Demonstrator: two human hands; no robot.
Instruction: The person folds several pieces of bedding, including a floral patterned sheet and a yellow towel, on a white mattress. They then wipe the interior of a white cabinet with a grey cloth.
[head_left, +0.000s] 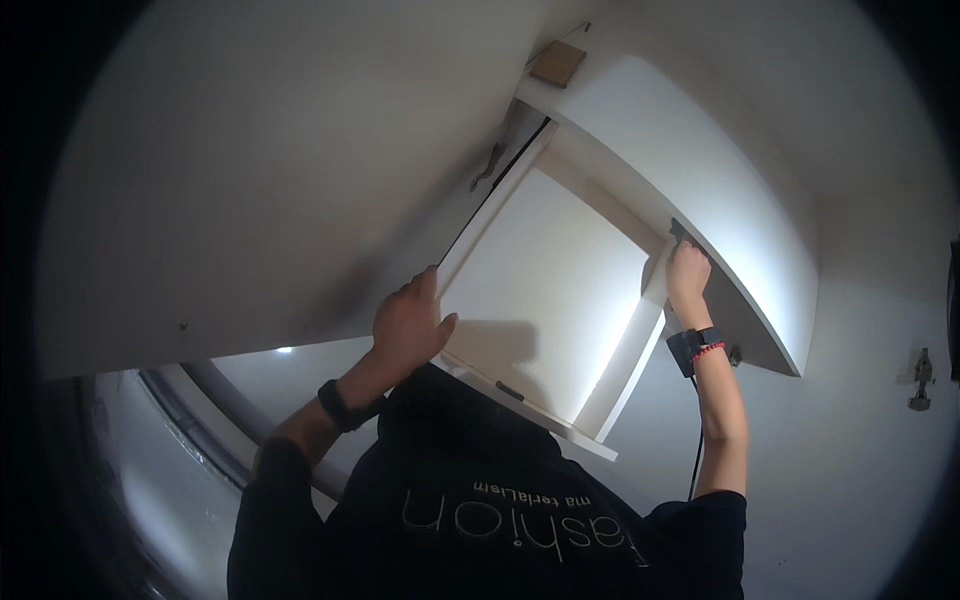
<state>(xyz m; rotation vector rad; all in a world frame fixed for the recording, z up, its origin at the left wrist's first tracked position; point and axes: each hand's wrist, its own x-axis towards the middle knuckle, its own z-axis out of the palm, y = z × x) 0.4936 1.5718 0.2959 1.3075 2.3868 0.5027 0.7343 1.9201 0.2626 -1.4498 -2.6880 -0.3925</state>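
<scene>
A white drawer (562, 277) is pulled out of a white cabinet and lies close before my body. My left hand (409, 322) rests on its left side wall, fingers over the rim and thumb inside. The right hand (688, 274) is closed at the drawer's far right corner, by a dark fitting (677, 229) under the cabinet top (675, 142); whether it grips that fitting is hard to tell. A small dark slot or handle (510, 390) shows at the drawer's near edge. My shadow falls on the drawer's bottom.
A large white panel (247, 187) spans the left side. Metal hinges (487, 166) show beside the drawer and another hinge (921, 379) at the far right. A small brown block (558, 64) lies on the cabinet top. A dark cable (697, 450) hangs beside my right forearm.
</scene>
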